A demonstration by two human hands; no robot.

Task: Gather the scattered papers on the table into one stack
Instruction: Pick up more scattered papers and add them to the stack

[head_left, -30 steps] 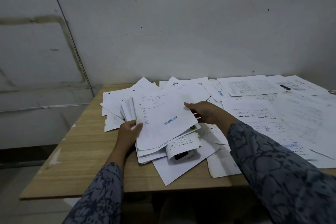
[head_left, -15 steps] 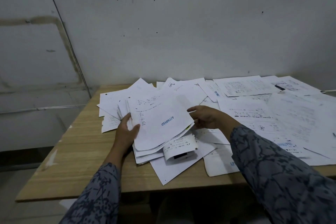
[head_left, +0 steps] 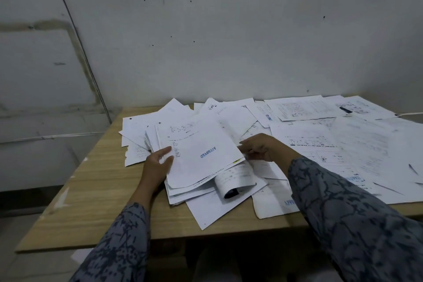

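Right hand [head_left: 261, 147] slid nearer stack [head_left: 199, 155]; left hand [head_left: 158, 162] unmoved.

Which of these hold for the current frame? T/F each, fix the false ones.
1. The left hand grips the left edge of the stack of papers. True.
2. The top sheet of that stack bears a red REJECTED stamp. False: the stamp is blue and reads APPROVED.
3. All papers are already in one stack. False: loose sheets cover the right side of the table.
4. The right hand is at the stack's right edge. True.
5. A curled sheet lies at the stack's near-right corner. True.
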